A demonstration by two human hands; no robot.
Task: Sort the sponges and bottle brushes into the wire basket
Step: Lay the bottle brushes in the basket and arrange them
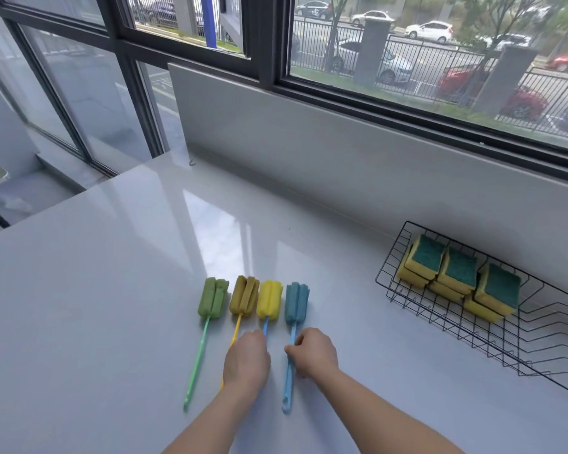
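Here the blue brush (pixel 296 303) is gripped by the right hand (pixel 313 352); the left hand's (pixel 246 360) grasp is hidden; rightward, open counter (pixel 351 322) is bounded by the basket (pixel 381 283) rim.

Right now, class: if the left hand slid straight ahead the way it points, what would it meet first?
Most likely the yellow foam head, just beyond the left hand along that brush's thin handle; depth is hard to judge.

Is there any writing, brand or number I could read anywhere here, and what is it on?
None can be read.
The sponges, bottle brushes and wire basket show no print.
Yellow marks on the pavement outside: too blurred.
Cars outside: plates too small.
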